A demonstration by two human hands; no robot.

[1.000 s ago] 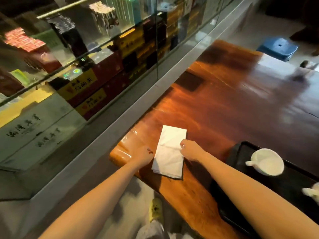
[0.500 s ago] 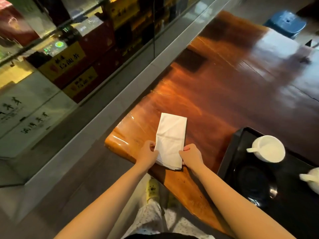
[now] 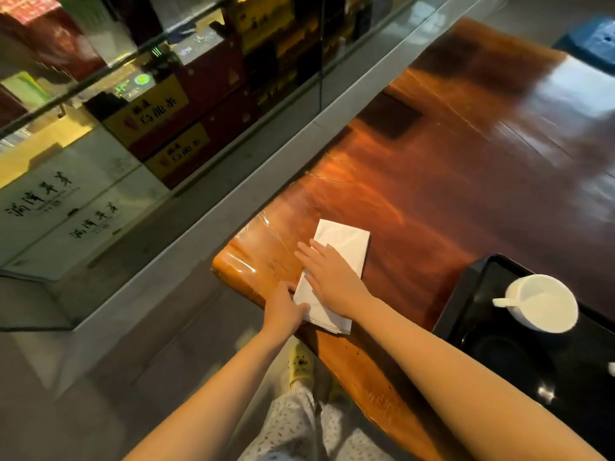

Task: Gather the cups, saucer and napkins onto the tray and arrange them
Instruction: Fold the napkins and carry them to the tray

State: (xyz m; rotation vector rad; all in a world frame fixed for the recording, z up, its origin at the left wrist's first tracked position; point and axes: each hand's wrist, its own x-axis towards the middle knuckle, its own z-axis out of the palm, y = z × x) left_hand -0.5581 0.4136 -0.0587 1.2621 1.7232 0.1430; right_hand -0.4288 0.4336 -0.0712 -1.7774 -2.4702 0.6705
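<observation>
A stack of folded white napkins [image 3: 349, 242] lies near the left corner of the glossy wooden table [image 3: 466, 181]. My right hand [image 3: 332, 277] rests flat on top of the stack, fingers spread. My left hand [image 3: 286, 309] grips the stack's near left corner at the table edge. At the right, a black tray [image 3: 466, 294] holds a white cup [image 3: 540, 302] with its handle pointing left. A second white piece [image 3: 611, 369] barely shows at the frame's right edge. A dark round saucer [image 3: 506, 356] lies on the tray in front of the cup.
A glass display counter [image 3: 166, 104] with boxed goods runs along the left, separated from the table by a narrow grey floor strip. A blue stool [image 3: 595, 41] stands at the far right. My legs and yellow shoes show below the table edge.
My right hand has moved from the napkins' right edge onto the top of the stack. My left hand has slid to the near left corner. The camera view shifted slightly.
</observation>
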